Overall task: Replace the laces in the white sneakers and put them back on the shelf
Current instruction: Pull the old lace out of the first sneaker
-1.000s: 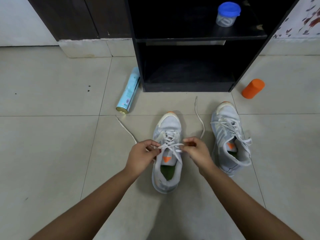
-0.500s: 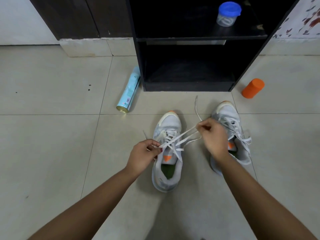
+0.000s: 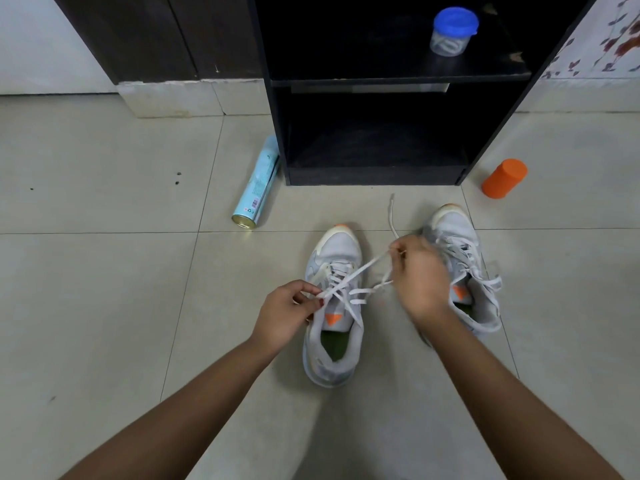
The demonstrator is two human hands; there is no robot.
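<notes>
Soft, moderately bright indoor light fills your view evenly, with no hard glare on the pale floor (image 3: 104,306). Your own broad, soft-edged shadow darkens the tiles between your forearms at the bottom. The inside of the black shelf (image 3: 374,140) is so dark that its detail is lost. Your right hand (image 3: 420,275) and the lace (image 3: 360,270) beside it are smeared by motion blur; your left hand (image 3: 284,313) looks sharper. The wide lens bows the tile joints and splays the shelf's sides outward.
</notes>
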